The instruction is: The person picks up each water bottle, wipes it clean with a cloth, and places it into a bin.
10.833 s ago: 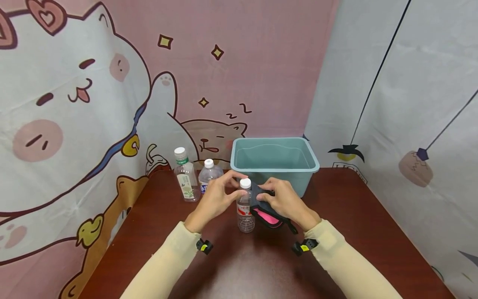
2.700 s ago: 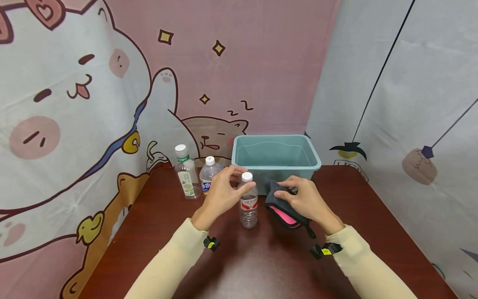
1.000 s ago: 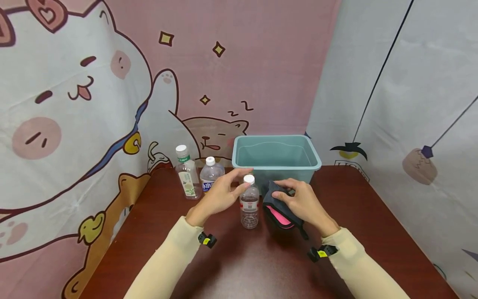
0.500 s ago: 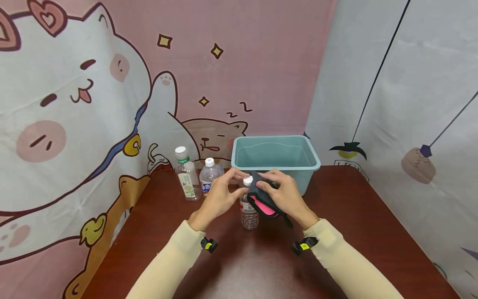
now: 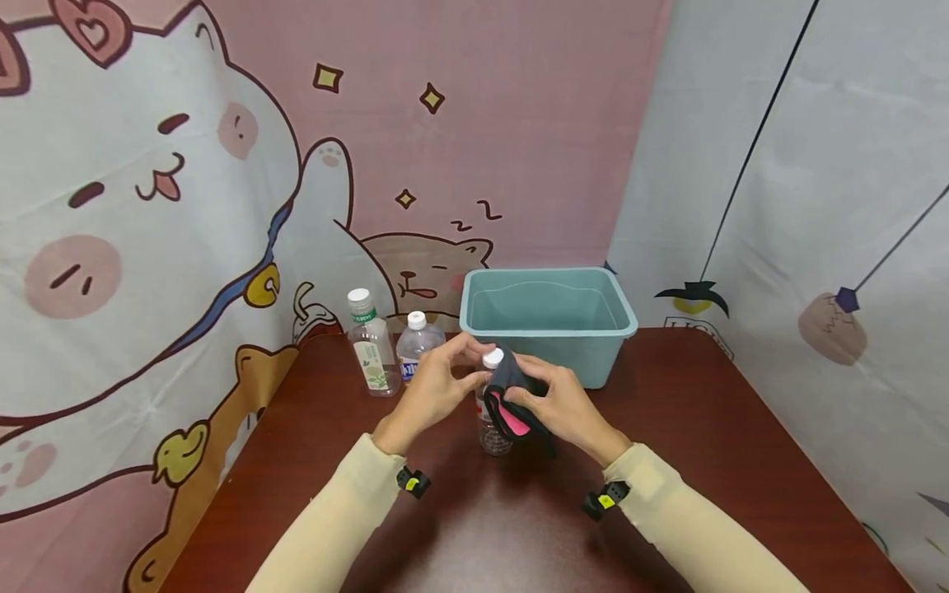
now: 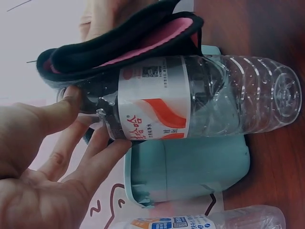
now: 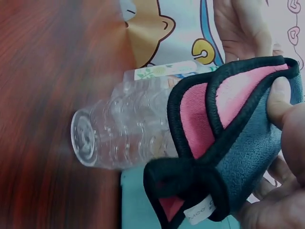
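Observation:
A clear plastic bottle (image 5: 495, 438) with a white cap stands upright on the table, its red-and-white label (image 6: 155, 100) plain in the left wrist view. My left hand (image 5: 432, 391) pinches it near the neck, thumb on one side and fingers on the other. In my right hand (image 5: 569, 409) is a folded cleaning cloth (image 7: 250, 148), grey outside and pink inside, with black edging and a hanging loop. The cloth lies against the bottle's right side and wraps partly over its upper half, hiding some of the label in the head view.
Behind my left hand stand two more empty bottles, a tall one (image 5: 372, 362) with a green-and-white label and a shorter one (image 5: 417, 338) with a blue label. A teal plastic tub (image 5: 549, 333) sits behind the hands on the brown table (image 5: 712, 461), near the printed curtain.
One second ago the cloth was apart from the bottle; my right hand has brought it left onto the bottle and folded it closer round. Between the earlier frames the bottle's label turned.

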`<state>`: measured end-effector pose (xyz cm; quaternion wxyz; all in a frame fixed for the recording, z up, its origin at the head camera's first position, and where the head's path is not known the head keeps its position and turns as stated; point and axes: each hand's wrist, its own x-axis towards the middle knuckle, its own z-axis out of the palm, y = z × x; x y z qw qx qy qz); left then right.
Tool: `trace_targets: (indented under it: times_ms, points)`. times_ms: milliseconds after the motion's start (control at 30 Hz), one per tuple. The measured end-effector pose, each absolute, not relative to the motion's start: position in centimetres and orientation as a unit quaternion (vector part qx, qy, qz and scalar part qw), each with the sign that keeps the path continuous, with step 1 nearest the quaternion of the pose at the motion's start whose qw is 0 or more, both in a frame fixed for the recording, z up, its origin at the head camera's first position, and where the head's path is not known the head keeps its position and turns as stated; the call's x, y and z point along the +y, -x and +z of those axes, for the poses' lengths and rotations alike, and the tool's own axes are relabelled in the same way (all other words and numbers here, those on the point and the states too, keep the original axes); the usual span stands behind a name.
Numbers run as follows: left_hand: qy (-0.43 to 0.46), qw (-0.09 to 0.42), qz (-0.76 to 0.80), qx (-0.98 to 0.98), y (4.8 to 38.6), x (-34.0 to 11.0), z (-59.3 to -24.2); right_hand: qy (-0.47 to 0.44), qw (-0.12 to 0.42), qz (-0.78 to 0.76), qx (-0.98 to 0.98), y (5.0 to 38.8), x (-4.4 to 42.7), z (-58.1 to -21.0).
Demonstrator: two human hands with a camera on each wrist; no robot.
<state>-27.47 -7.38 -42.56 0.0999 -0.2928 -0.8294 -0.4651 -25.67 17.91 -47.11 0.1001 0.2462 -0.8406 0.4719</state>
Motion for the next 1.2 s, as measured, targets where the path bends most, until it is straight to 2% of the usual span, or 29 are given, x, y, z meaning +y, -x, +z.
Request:
trace_targets:
  times_ms: [400,900,1200]
  points:
    - [0.294,0.086,-0.460,-0.833,27.5,-7.6,-42.4,-0.258,0.146,0.401,-0.867,25.4,18.9,-48.1]
    - [0.292,0.086,-0.450,-0.839,27.4,-7.5,-42.1,-0.264,0.083,0.343,-0.898,26.1,19.4,-51.3]
    - [0.294,0.087,-0.447,-0.840,27.3,-7.4,-42.0,-0.272,0.065,0.291,-0.915,26.4,18.9,-52.9]
